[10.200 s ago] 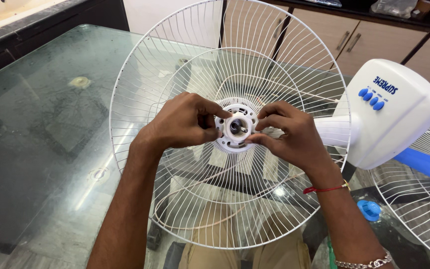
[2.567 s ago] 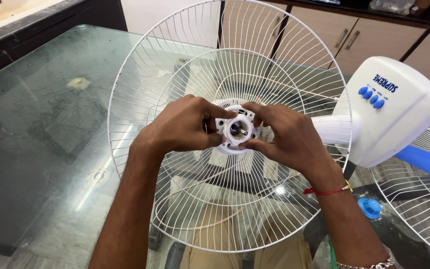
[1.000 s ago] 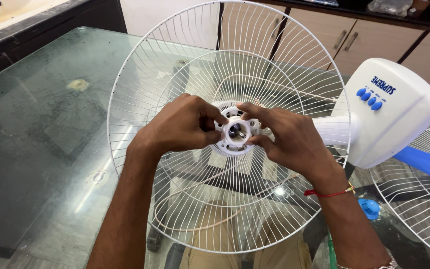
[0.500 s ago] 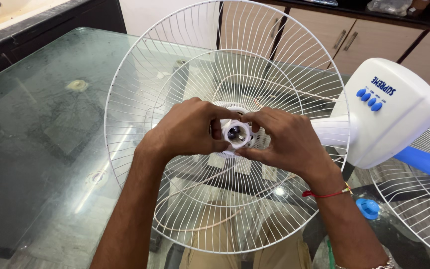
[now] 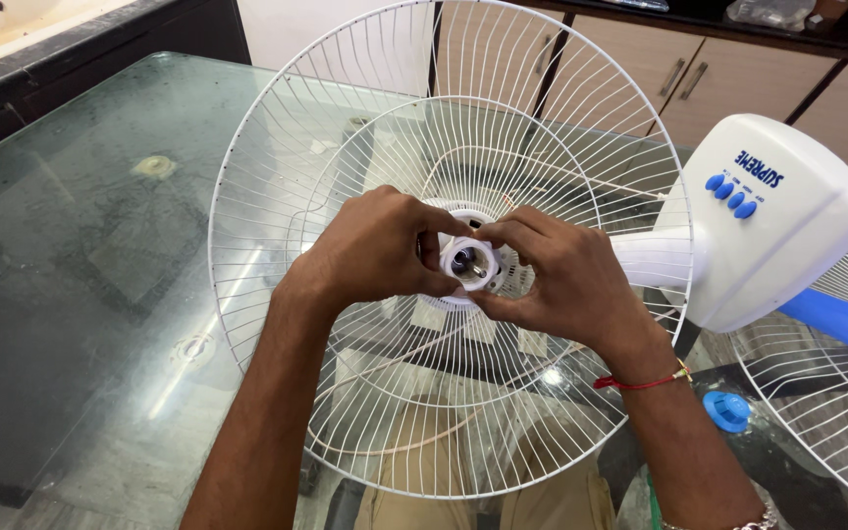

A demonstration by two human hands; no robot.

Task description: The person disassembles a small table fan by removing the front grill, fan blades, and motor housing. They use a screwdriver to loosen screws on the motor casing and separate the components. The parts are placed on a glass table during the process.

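A white wire fan guard (image 5: 345,128) stands on edge in front of me, fixed around the fan's motor shaft. At its centre sits a white plastic ring nut (image 5: 467,263) with the metal shaft end showing through it. My left hand (image 5: 370,250) grips the nut from the left, thumb and fingers curled on its rim. My right hand (image 5: 561,280) pinches the same nut from the right. A red thread band is on my right wrist. The fan's white control base (image 5: 777,226) with several blue buttons lies to the right.
A glass tabletop (image 5: 80,255) spreads to the left and under the guard. A second wire guard (image 5: 826,393) and a blue fan blade (image 5: 841,324) lie at the right. A small blue cap (image 5: 728,410) rests near my right forearm. Wooden cabinets stand behind.
Both hands have stayed at the guard's centre, shifting their fingers around the ring nut. The fingers now close more tightly over it than a second ago.
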